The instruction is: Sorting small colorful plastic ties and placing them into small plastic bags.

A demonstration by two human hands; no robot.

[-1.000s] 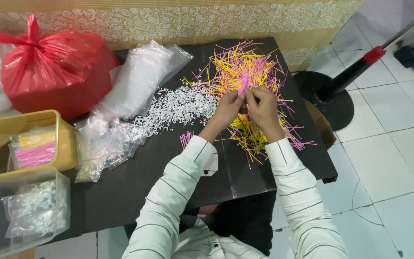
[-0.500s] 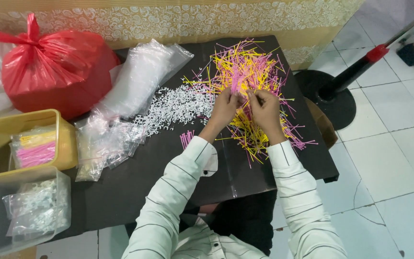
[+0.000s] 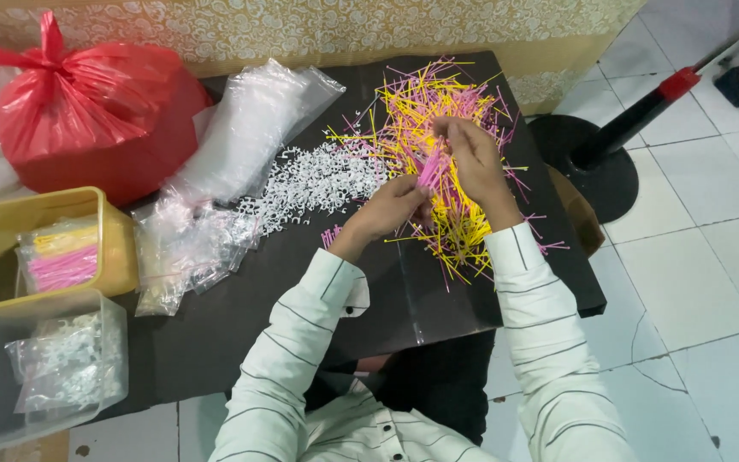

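Observation:
A loose pile of thin yellow and pink plastic sticks point(image 3: 425, 107) covers the far right of a black table point(image 3: 241, 334). My left hand point(image 3: 387, 210) holds a small bundle of pink sticks point(image 3: 430, 168) by its lower end. My right hand point(image 3: 472, 154) pinches the top of that same bundle, just above the pile. A spread of small white plastic clips point(image 3: 314, 180) lies left of the hands. A few pink sticks point(image 3: 330, 236) rest on the table by my left wrist.
A tied red plastic bag point(image 3: 87, 115) and clear plastic bags point(image 3: 241, 128) sit at the back left. A yellow bin point(image 3: 113, 257) holds bagged sticks; a clear tub point(image 3: 104, 368) holds bagged clips. A black stand with a red-banded pole point(image 3: 635, 120) is right of the table.
Both hands have stayed over the stick pile. My right hand has lifted slightly and now pinches the top of the pink bundle held by my left hand.

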